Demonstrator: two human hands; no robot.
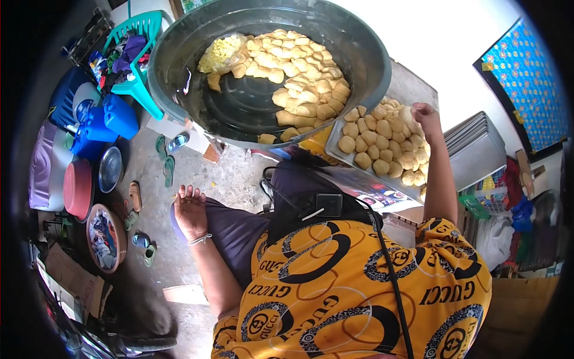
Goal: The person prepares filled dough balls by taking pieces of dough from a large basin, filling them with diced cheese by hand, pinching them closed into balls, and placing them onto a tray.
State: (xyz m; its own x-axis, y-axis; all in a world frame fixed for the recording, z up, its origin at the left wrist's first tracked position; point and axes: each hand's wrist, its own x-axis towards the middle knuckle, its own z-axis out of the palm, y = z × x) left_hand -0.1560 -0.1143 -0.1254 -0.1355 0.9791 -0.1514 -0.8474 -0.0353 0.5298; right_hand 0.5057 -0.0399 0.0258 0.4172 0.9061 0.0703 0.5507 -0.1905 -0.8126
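My right hand (pixel 426 118) is over the far right part of a metal tray (pixel 335 142), its fingers pinched at a pale dough ball (pixel 408 115). Rows of round dough balls (pixel 371 137) cover the tray. Beside it stands a large dark basin (pixel 230 107) with many dough pieces (pixel 311 90) massed along its far and right sides, and a lump of yellow crumbly mixture (pixel 222 54) at the upper left. My left hand (pixel 191 212) rests palm up near my left knee, fingers apart and slightly curled, holding nothing.
Stacked metal trays (pixel 472 149) stand right of the dough tray. At the left are a green chair (pixel 140 90) with clothes, blue containers (pixel 119 116), a red basin (pixel 78 186) and a tub of cloths (pixel 104 239). Slippers (pixel 169 170) lie on the floor.
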